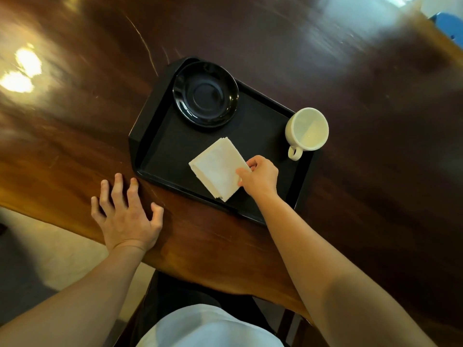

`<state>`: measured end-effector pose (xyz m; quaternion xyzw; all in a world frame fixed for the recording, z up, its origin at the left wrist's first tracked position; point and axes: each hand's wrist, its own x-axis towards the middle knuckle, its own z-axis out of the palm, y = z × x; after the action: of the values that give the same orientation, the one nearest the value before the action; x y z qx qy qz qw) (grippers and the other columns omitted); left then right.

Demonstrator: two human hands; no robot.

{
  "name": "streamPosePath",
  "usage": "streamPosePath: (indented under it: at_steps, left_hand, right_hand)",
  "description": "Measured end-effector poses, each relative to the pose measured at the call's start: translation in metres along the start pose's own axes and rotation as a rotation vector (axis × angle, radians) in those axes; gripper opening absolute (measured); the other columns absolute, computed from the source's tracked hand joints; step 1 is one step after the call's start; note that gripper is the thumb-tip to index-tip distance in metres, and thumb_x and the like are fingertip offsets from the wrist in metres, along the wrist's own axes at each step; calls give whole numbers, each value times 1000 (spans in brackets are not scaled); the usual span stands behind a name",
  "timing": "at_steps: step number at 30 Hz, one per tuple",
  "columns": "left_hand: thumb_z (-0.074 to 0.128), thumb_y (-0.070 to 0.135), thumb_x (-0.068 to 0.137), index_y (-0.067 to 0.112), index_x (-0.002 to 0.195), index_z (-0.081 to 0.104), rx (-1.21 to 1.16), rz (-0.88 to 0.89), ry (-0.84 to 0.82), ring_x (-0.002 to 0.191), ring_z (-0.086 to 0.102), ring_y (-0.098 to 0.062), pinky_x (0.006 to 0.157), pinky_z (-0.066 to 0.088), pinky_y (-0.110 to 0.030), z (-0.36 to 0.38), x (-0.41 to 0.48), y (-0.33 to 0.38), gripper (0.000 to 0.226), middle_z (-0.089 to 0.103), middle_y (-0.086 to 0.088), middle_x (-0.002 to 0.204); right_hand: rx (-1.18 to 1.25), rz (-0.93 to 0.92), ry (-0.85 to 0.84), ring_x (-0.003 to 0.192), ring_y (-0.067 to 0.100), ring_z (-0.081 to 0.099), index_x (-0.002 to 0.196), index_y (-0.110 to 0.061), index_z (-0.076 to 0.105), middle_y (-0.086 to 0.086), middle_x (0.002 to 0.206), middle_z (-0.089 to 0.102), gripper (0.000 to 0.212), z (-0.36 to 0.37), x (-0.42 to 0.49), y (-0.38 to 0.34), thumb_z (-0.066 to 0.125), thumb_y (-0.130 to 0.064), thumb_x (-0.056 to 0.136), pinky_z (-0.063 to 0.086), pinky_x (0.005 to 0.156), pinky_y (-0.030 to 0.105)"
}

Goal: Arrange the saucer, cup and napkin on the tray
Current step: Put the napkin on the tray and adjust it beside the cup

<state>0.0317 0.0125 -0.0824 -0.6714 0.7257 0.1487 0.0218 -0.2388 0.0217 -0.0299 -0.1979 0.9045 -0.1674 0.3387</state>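
A black rectangular tray (160,149) lies slantwise on the dark wooden table. A black saucer (205,93) sits in its far left corner. At the tray's right corner stands a white cup (307,128), its handle pointing toward me. A folded white napkin (218,169) lies in the near part of the tray, and my right hand (260,176) pinches its right edge between thumb and fingers. My left hand (125,214) rests flat on the table with fingers spread, just left of the tray's near corner, holding nothing.
The wooden table (350,96) stretches wide around the tray, with its near edge (75,229) under my left wrist. Pale floor (50,259) shows at the lower left. A blue object (451,23) sits at the far right corner.
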Motion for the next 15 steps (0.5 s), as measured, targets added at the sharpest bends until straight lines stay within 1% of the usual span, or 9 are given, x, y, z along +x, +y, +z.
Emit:
streamPosePath:
  at_steps: [4, 6, 8, 10, 12, 13, 14, 15]
  left_hand:
    - [43, 54, 86, 16, 146, 41, -9, 2, 10, 152, 18, -39, 121, 9, -59, -2, -1, 1, 71, 29, -15, 162]
    - [43, 54, 86, 16, 146, 41, -12, 2, 11, 152, 18, -40, 121, 8, -59, -3, -1, 2, 71, 29, -16, 162]
    - [43, 54, 86, 16, 146, 40, -11, 3, 14, 152, 18, -40, 121, 9, -59, -4, -1, 2, 71, 29, -16, 162]
    - [43, 53, 86, 16, 147, 39, -10, 4, 16, 152, 17, -39, 121, 9, -60, -4, -2, 2, 71, 29, -16, 162]
    - [44, 52, 87, 15, 147, 39, -12, 6, 18, 152, 17, -39, 120, 9, -60, -3, -2, 2, 71, 28, -16, 162]
    - [44, 52, 87, 15, 147, 39, -10, 7, 21, 152, 17, -39, 120, 9, -60, -3, -2, 3, 71, 28, -16, 162]
    - [43, 53, 87, 15, 147, 39, -8, 8, 23, 152, 17, -39, 120, 9, -60, -3, -2, 2, 71, 28, -16, 162]
    - [43, 53, 87, 16, 147, 39, -7, 9, 25, 152, 17, -39, 120, 9, -60, -3, -2, 2, 71, 28, -16, 162]
  right_hand:
    - [110, 99, 67, 82, 20, 69, 80, -21, 57, 4, 95, 64, 18, -9, 4, 4, 72, -13, 86, 48, 54, 22]
    - [170, 137, 90, 82, 20, 70, 82, -19, 59, 4, 95, 64, 15, -16, 6, 5, 71, -10, 85, 51, 53, 22]
    - [178, 151, 104, 82, 20, 70, 84, -18, 60, 5, 96, 64, 14, -21, 9, 6, 70, -8, 85, 54, 54, 24]
    - [175, 161, 124, 84, 20, 69, 82, -19, 59, 4, 95, 64, 16, -25, 12, 8, 70, -8, 84, 61, 65, 31]
    - [169, 174, 168, 86, 21, 68, 79, -21, 57, 4, 99, 62, 18, -28, 14, 10, 70, -9, 84, 63, 75, 39]
    - [158, 167, 193, 86, 21, 67, 80, -20, 57, 5, 103, 61, 17, -29, 15, 11, 69, -10, 86, 63, 77, 40]
    - [137, 144, 212, 87, 20, 65, 85, -18, 57, 6, 109, 59, 14, -29, 14, 11, 68, -10, 88, 61, 79, 39]
    - [105, 109, 218, 90, 18, 62, 93, -16, 57, 7, 115, 56, 11, -29, 12, 12, 65, -9, 90, 58, 82, 34]
